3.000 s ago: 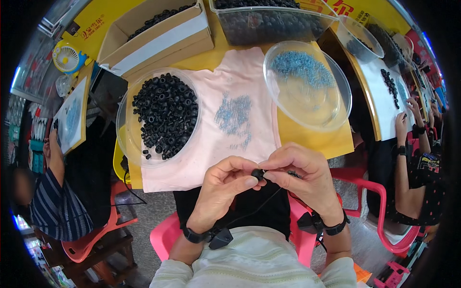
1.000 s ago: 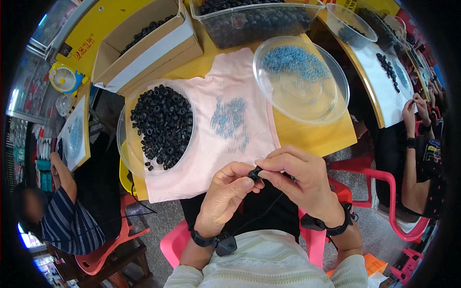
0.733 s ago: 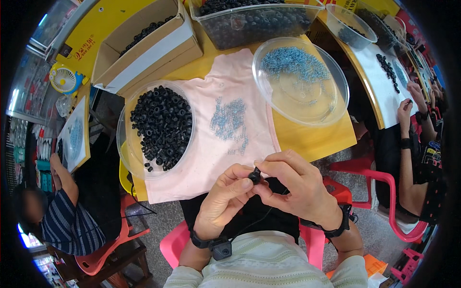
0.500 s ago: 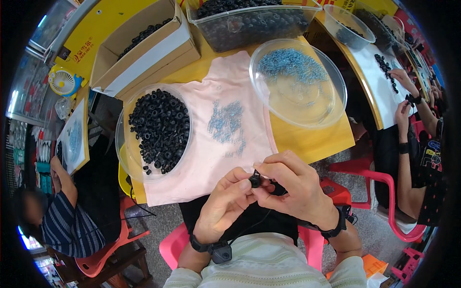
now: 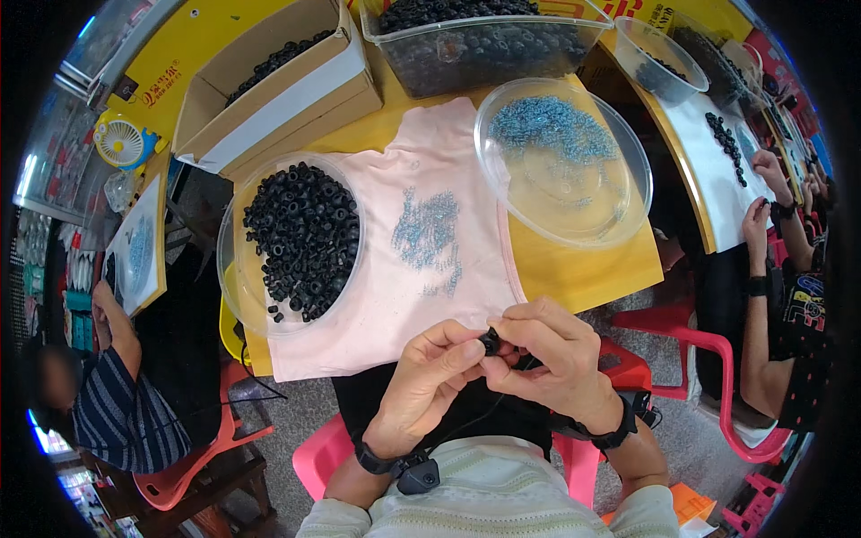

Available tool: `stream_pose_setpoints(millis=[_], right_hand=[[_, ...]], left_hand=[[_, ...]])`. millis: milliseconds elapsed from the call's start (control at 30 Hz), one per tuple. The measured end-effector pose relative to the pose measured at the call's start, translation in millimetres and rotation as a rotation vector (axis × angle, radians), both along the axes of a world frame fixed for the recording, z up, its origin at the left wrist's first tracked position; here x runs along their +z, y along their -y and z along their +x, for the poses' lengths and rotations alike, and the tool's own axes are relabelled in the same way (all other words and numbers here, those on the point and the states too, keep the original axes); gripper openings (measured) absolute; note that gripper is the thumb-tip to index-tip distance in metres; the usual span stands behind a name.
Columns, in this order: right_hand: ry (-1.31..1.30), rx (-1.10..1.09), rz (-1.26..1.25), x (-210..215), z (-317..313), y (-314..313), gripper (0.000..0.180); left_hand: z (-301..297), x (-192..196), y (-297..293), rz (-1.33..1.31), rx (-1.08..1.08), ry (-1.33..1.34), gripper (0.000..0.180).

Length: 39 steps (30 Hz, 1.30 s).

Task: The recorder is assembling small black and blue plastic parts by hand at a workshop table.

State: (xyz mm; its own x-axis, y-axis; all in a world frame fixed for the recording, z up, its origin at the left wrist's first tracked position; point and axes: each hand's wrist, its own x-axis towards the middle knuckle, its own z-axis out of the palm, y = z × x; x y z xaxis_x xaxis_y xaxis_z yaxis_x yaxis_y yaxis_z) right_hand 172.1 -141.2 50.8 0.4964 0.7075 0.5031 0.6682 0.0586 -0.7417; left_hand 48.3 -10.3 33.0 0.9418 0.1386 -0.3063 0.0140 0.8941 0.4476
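Close in front of my body, both hands meet over a small black ring-like part (image 5: 490, 341). The thumb and fingers of my left hand (image 5: 430, 372) pinch it from one side. From the other side my right hand (image 5: 556, 359) grips it, and a bit of black shows under its curled fingers. Beyond them a pink cloth (image 5: 377, 193) covers part of the yellow table, with a patch of small blue-grey metal pieces (image 5: 426, 229) scattered on it. To the left stands a round clear tub (image 5: 229, 300) with many loose black parts (image 5: 300, 233).
A clear round dish (image 5: 574, 235) with more metal pieces stands at right. Behind are a cardboard box (image 5: 287, 112) and a clear bin (image 5: 475, 67) of black parts. People sit at tables on both sides; a pink chair (image 5: 708, 345) stands right.
Both hands have shifted slightly to the right, still together on the small black part, which has turned a little. At right, the other person's hands have moved slightly.
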Motion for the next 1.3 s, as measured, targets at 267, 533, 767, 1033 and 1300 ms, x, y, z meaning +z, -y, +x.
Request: stream_pose_setpoints(millis=[267, 533, 767, 1033, 1300], right_hand=[[0.234, 0.028, -0.034, 7.2, 3.1, -8.5, 0.039], [0.116, 0.069, -0.211, 17.4, 1.4, -17.3, 0.048], [0.436, 0.108, -0.338, 9.2, 6.9, -23.1, 0.052], [0.507, 0.195, -0.421, 2.2, -2.1, -27.1, 0.048], [0.414, 0.208, -0.413, 9.7, -5.2, -38.7, 0.042]], left_hand=[[4.0, 2.6, -2.1, 0.314, 0.145, -0.012, 0.014], [3.9, 8.8, -3.9, 0.27, 0.141, -0.05, 0.006], [0.8, 7.0, -3.6, 0.35, 0.14, -0.119, 0.017], [-14.8, 0.5, -0.5, 0.265, 0.117, -0.104, 0.018], [-21.0, 6.2, -12.7, 0.425, 0.108, -0.12, 0.017]])
